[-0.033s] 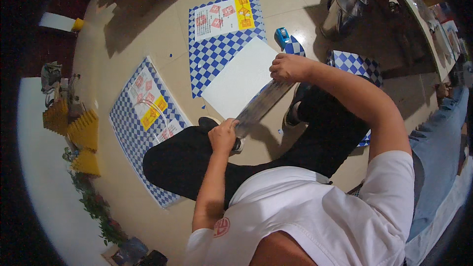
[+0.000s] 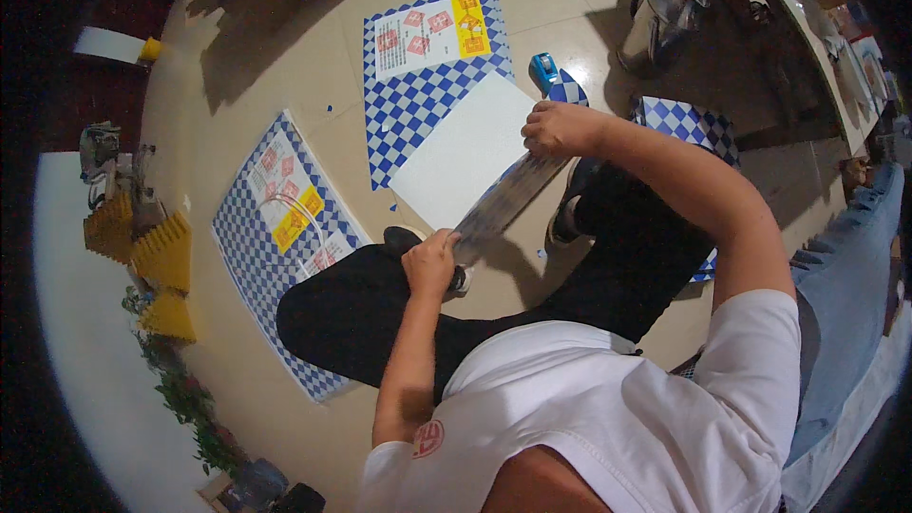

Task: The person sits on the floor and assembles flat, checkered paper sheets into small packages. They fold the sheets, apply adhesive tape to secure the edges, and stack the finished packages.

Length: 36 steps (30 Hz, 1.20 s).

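Note:
A see-through, greyish strip of wide tape point(image 2: 503, 209) is stretched tight on a slant between my two hands. My left hand point(image 2: 430, 264) is closed on its lower end, near my left knee. At the upper end, farther off and to the right, my right hand point(image 2: 560, 129) is closed with the fingers pinched on the tape. Below and beyond the strip lies a flat white board point(image 2: 465, 147), partly over a blue-and-white checkered sheet point(image 2: 432, 81). Close beyond my right hand are a small blue tool point(image 2: 543, 69) and a checkered scrap point(image 2: 568, 90).
Another checkered panel point(image 2: 271, 290) with a white cord handle lies left of my leg. A folded checkered piece point(image 2: 684, 123) rests to the right. A metal kettle point(image 2: 662, 27) stands under the table point(image 2: 798, 14) at the far right. Yellow pieces point(image 2: 161, 252) line the left wall.

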Available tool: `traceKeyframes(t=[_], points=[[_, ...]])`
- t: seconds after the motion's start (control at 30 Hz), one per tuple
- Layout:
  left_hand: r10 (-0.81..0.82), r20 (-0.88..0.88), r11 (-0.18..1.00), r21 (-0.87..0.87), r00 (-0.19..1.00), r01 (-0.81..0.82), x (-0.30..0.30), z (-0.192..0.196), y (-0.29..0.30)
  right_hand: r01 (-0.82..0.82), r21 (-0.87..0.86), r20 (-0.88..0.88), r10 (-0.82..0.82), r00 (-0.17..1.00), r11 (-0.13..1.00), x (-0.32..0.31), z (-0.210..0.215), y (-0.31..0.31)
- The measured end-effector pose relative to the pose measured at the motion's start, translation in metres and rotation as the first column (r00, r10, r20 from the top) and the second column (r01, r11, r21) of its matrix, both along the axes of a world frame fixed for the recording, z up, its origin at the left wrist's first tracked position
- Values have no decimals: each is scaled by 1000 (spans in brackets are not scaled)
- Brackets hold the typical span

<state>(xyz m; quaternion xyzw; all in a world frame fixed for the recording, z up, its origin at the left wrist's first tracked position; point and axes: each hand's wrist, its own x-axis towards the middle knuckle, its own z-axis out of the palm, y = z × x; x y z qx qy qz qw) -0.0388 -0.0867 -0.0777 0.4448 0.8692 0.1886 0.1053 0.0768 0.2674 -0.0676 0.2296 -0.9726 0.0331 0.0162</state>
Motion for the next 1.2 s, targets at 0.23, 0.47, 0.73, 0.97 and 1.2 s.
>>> traceKeyframes(t=[0.23,0.47,0.73,0.97,1.2], points=[[12,-10,1000,29,1000,-12,-2,2,-3,87,-25,-19,-87,996,996,11,14,51],[70,-6,994,91,998,-69,-12,13,-17,743,-351,427,-609,668,569,26,57,86],[122,269,940,279,955,-198,-28,28,-41,494,-734,158,-591,791,465,11,56,93],[203,688,895,159,697,-417,-34,16,-45,200,-695,-222,-470,854,691,-6,192,-6],[-186,723,708,568,666,-419,-31,71,0,224,-143,-236,-253,938,964,8,211,-101]])
